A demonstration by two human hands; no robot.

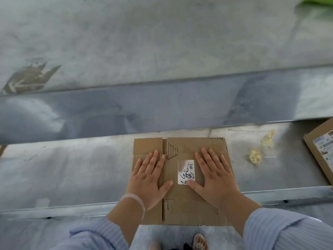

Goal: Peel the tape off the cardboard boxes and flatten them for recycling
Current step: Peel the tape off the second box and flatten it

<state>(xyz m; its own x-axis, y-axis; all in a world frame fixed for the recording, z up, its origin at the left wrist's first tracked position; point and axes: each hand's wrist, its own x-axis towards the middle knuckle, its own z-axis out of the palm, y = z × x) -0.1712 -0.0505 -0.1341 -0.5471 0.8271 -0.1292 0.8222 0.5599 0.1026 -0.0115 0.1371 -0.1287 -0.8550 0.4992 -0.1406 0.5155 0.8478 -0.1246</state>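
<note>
Both palms are bearing down here: the left hand (149, 179) is lying spread on the left half of the cardboard box (187, 210), the right hand (216, 177) is lying just as flat on the right half, thumb tip touching the white label (186, 171). Fingers are straight and splayed, and neither hand is gripping anything. The box is sitting in the lower centre of the frame on the metal tabletop (72, 168), looking collapsed into a sheet, its near edge appearing to hang over the front lip. This corrugated board is probably going to feel light and stiff, springing back at its creases and sliding easily on smooth metal, so pinching it by a side edge looks the best grip for lifting. Two crumpled tape wads (255, 156) are lying just right of it, and a second box (320, 150) is waiting at the right edge.
</note>
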